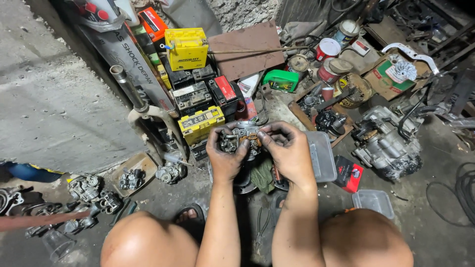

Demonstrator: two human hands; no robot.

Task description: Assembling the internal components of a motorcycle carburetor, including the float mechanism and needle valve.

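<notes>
Both my hands hold a small metal carburettor [242,138] in front of me, above the floor. My left hand [225,155] grips its left side, thumb pressed on the top. My right hand [289,151] wraps its right side, fingertips on a brass-coloured part in the middle. Both hands are dark with grease. My knees and a sandalled foot [190,215] show below.
A stack of yellow and black batteries [200,96] stands behind the hands. A clear plastic box [321,155] lies to the right, another [373,201] nearer. An engine block [388,141] sits at right. Other carburettors [91,190] lie at left. Pliers [261,225] rest between my legs.
</notes>
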